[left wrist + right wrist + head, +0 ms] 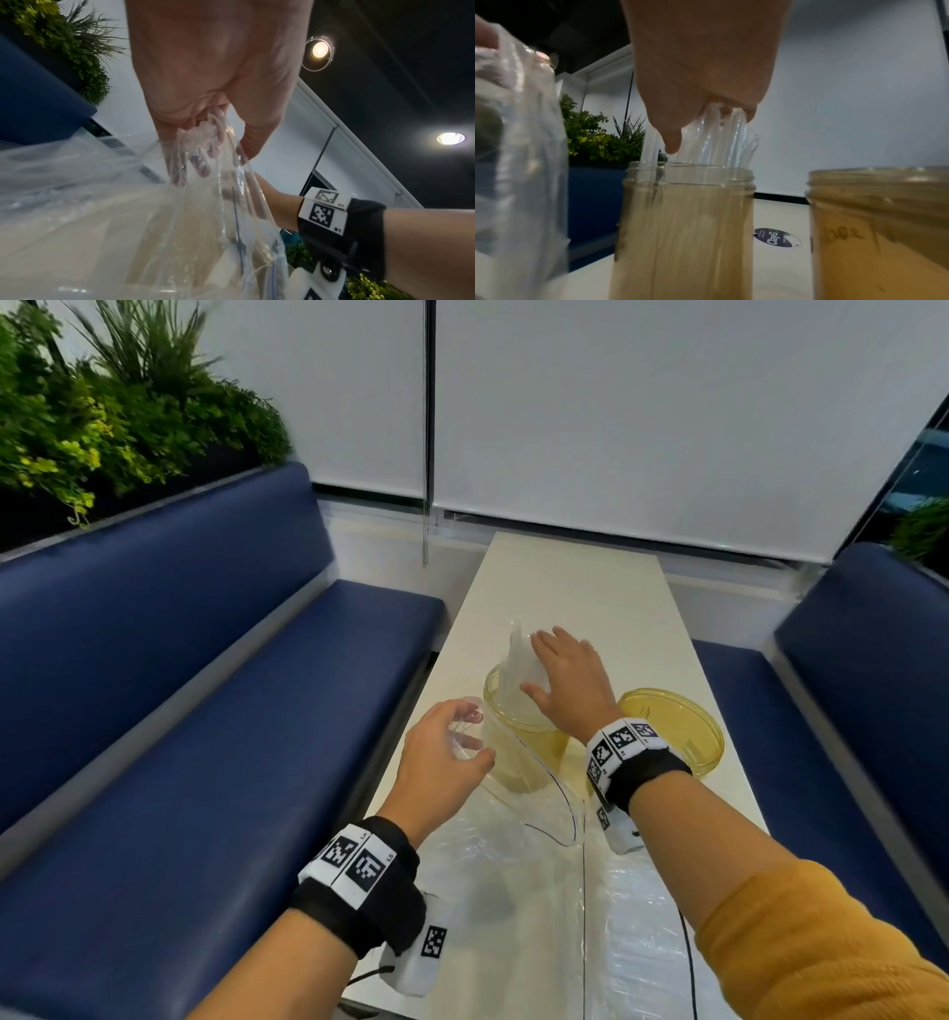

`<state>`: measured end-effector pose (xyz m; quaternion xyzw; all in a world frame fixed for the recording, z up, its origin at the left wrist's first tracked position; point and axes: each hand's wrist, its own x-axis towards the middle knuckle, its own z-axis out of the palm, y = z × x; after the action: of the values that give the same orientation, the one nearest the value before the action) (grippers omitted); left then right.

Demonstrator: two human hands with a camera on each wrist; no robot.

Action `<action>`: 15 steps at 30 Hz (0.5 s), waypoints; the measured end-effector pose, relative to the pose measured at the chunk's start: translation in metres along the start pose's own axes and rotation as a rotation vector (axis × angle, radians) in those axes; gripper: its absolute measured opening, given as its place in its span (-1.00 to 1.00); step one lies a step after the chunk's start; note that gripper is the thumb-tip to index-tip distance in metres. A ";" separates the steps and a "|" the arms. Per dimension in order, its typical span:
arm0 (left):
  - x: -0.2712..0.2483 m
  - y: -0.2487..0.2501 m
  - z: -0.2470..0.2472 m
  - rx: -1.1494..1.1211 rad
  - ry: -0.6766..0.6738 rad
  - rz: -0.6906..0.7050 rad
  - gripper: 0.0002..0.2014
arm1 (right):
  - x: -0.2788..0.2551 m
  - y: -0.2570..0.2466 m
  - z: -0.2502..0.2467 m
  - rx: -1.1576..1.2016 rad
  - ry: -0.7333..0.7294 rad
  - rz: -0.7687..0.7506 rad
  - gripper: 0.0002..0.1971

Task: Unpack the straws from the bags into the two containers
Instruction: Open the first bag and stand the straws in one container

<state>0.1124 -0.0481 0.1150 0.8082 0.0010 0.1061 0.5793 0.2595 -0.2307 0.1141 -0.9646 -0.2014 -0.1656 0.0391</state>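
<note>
At a pale worktop point(606, 588) set between two navy booth benches point(169, 711), a person's right hand point(567, 683) lies over a bundle of clear plastic straws point(518, 660) standing in the left of two amber-tinted clear jars point(518, 737), fingers spread across the straw tops and thumb pressed against the bundle's side; the right wrist view shows the straws point(716, 138) fanning up out of the threaded jar mouth point(690, 178) beneath the palm. The left hand point(444, 757), held just left of that jar, grips a bunched edge of a clear zip-top plastic bag point(518, 819), fingers and thumb curled round the film; the left wrist view shows the crumpled plastic point(205, 162) gathered in the fingers point(197, 162) and hanging down towards the worktop. More clear plastic point(631, 916) lies flat on the worktop near the person. The second jar point(683, 726), wider-looking and without straws showing, stands just right of the first, with handwriting on its side. A round dark sticker point(775, 237) lies on the worktop between the jars. Green plants point(102, 413) rise behind the left bench.
</note>
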 end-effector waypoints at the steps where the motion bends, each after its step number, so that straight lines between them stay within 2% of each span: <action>1: 0.001 0.001 0.001 0.000 -0.001 0.002 -0.51 | -0.002 0.000 0.002 -0.017 -0.009 0.019 -0.26; 4: 0.002 0.002 0.003 0.005 -0.008 0.010 -0.51 | -0.006 -0.005 0.001 0.006 0.094 0.000 -0.11; 6: 0.002 0.003 0.005 0.012 -0.017 0.011 -0.50 | -0.005 -0.008 -0.002 -0.027 0.166 -0.105 -0.11; 9: 0.002 0.004 0.008 0.021 -0.028 0.015 -0.49 | -0.005 -0.012 -0.005 -0.231 0.036 -0.261 -0.37; 11: 0.002 0.005 0.010 0.019 -0.037 0.013 -0.48 | -0.008 -0.013 -0.009 -0.207 -0.017 -0.235 -0.43; 13: 0.002 0.006 0.010 0.023 -0.050 0.017 -0.45 | -0.014 -0.015 -0.021 -0.087 0.082 -0.205 -0.42; 15: 0.002 0.007 0.011 0.028 -0.082 0.027 -0.39 | -0.022 -0.018 -0.038 0.091 0.248 -0.187 -0.54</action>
<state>0.1154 -0.0606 0.1188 0.8199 -0.0321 0.0806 0.5659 0.2214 -0.2284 0.1425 -0.9111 -0.2911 -0.2770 0.0919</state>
